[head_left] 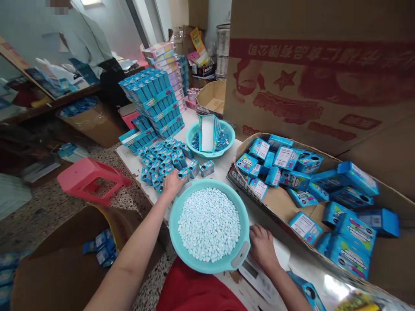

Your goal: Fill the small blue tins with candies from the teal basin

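A turquoise bowl [173,233] full of small pale-blue candy pieces [209,224] stands before me, at the table's near edge. Beyond its left rim, my left hand [173,185] is closed at the near end of a small blue candy box [184,173]. Many more small blue boxes [158,162] with dark round openings stand close together there. My right hand [262,247] is beside the bowl's right rim, over a white scale [259,278]. Its fingers curl downward, and what lies under them is hidden.
An open carton [275,209] of blue boxes lies on the right, below a large cardboard box [301,86]. Behind are another turquoise bowl [210,154] and stacked display trays [155,103]. A red stool [90,177] stands on the left; a person [84,39] is farther back.
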### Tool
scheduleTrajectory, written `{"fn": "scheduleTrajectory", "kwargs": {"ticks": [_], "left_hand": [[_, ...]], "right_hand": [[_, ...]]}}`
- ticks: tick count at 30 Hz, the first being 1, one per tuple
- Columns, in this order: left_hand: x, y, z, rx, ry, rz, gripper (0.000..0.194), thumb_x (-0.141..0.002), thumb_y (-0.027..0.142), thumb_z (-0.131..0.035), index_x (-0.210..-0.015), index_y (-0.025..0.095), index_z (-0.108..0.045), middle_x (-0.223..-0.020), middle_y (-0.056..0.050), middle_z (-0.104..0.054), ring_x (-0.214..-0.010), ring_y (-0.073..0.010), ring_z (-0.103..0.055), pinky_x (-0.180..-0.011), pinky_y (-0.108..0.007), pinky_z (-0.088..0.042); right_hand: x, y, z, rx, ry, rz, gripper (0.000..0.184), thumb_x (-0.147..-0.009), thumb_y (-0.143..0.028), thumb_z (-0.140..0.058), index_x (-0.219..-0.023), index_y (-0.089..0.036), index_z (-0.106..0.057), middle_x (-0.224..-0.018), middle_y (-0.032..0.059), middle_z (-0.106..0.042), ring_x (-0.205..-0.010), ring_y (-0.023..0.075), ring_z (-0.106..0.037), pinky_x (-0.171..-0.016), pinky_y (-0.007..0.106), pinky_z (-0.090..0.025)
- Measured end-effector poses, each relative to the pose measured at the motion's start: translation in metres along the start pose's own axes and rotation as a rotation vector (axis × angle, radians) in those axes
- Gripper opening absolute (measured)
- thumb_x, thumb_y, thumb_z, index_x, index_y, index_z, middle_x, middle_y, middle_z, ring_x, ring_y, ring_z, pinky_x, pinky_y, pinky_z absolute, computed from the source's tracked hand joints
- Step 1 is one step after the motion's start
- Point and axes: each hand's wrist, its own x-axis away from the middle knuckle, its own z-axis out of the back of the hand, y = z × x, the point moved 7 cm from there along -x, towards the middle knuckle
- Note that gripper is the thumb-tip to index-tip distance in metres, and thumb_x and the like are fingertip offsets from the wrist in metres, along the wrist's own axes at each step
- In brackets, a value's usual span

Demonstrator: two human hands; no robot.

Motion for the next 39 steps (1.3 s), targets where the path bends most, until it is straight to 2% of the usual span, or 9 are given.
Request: {"fn": "scheduleTrajectory", "kwargs": {"ticks": [3,7,15,18,21,27,31,35,39], "left_hand": [[0.0,-0.005,-0.015,-0.028,-0.02,-0.014,0.031,-0.084,0.031,-0.051,-0.111,0.016,-0.053,-0.115,-0.013,-0.056,-0.099,-0.0247,-0.058,-0.076,-0.031,-0.043],[-0.002,-0.008,-0.018,-0.11,0.091,-0.031,0.027,-0.084,0.032,-0.052,-0.106,0.017,-0.058,-0.12,-0.014,-0.05,-0.111,-0.0289,-0.048,-0.081,-0.035,-0.044],[-0.031,-0.008,-0.015,-0.183,0.143,-0.007,0.028,-0.083,0.035,-0.054,-0.101,0.016,-0.063,-0.114,-0.014,-0.053,-0.112,-0.0294,-0.043,-0.088,-0.038,-0.039],[-0.036,-0.008,-0.014,-0.179,0.148,-0.002,0.031,-0.084,0.035,-0.052,-0.106,0.016,-0.061,-0.114,-0.014,-0.054,-0.11,-0.03,-0.044,-0.088,-0.039,-0.038],[-0.037,0.004,-0.007,-0.155,0.227,-0.046,0.047,-0.084,0.042,-0.051,-0.122,0.015,-0.052,-0.119,-0.017,-0.053,-0.112,-0.0322,-0.043,-0.089,-0.041,-0.036],[-0.057,0.049,-0.019,-0.154,0.176,-0.209,0.041,-0.082,0.045,-0.049,-0.104,0.012,-0.062,-0.114,-0.02,-0.054,-0.111,-0.0353,-0.042,-0.09,-0.045,-0.033],[-0.073,0.058,-0.022,-0.098,0.198,-0.148,0.04,-0.078,0.041,-0.052,-0.098,0.008,-0.062,-0.113,-0.024,-0.053,-0.114,-0.0393,-0.038,-0.091,-0.049,-0.032],[-0.076,0.054,-0.016,-0.031,0.211,-0.102,0.039,-0.079,0.038,-0.049,-0.101,0.007,-0.061,-0.117,-0.026,-0.052,-0.116,-0.0404,-0.037,-0.091,-0.053,-0.031],[-0.055,0.054,-0.005,0.036,0.308,-0.122,0.045,-0.08,0.037,-0.051,-0.117,0.013,-0.055,-0.121,-0.021,-0.052,-0.115,-0.0373,-0.04,-0.092,-0.05,-0.033]], "right_hand": [[0.009,0.006,0.0,0.013,0.171,0.052,0.027,-0.082,-0.016,-0.045,-0.1,-0.021,-0.065,-0.116,0.0107,-0.062,-0.118,0.0325,-0.046,-0.095,0.05,-0.035],[0.025,0.013,0.008,-0.047,0.401,0.144,0.018,-0.085,-0.028,-0.047,-0.091,-0.022,-0.063,-0.11,0.0109,-0.062,-0.111,0.0321,-0.051,-0.086,0.045,-0.044],[0.064,0.014,0.058,-0.114,0.685,0.24,0.027,-0.092,-0.045,-0.044,-0.093,-0.023,-0.059,-0.102,0.0097,-0.062,-0.098,0.0275,-0.059,-0.078,0.039,-0.047],[0.088,0.026,0.071,-0.088,0.722,0.163,0.031,-0.092,-0.048,-0.043,-0.095,-0.021,-0.058,-0.102,0.0119,-0.061,-0.096,0.0277,-0.059,-0.079,0.04,-0.047],[0.118,0.048,0.074,-0.057,0.781,-0.065,0.043,-0.089,-0.054,-0.045,-0.104,-0.016,-0.056,-0.104,0.0169,-0.06,-0.096,0.0316,-0.058,-0.081,0.045,-0.047],[0.158,0.088,0.034,-0.04,0.675,-0.542,0.085,-0.077,-0.077,-0.04,-0.113,-0.002,-0.054,-0.103,0.0259,-0.061,-0.096,0.0397,-0.058,-0.08,0.053,-0.047],[0.163,0.104,0.006,-0.265,0.517,-0.673,0.081,-0.074,-0.081,-0.036,-0.101,-0.008,-0.061,-0.092,0.0188,-0.065,-0.086,0.035,-0.062,-0.073,0.046,-0.05],[0.16,0.103,0.021,-0.356,0.511,-0.688,0.068,-0.074,-0.077,-0.042,-0.093,-0.015,-0.063,-0.084,0.0116,-0.065,-0.078,0.0305,-0.062,-0.069,0.042,-0.05],[0.137,0.086,0.054,-0.369,0.614,-0.495,0.047,-0.081,-0.062,-0.053,-0.097,-0.019,-0.061,-0.088,0.0084,-0.064,-0.082,0.0256,-0.061,-0.075,0.038,-0.049]]}}
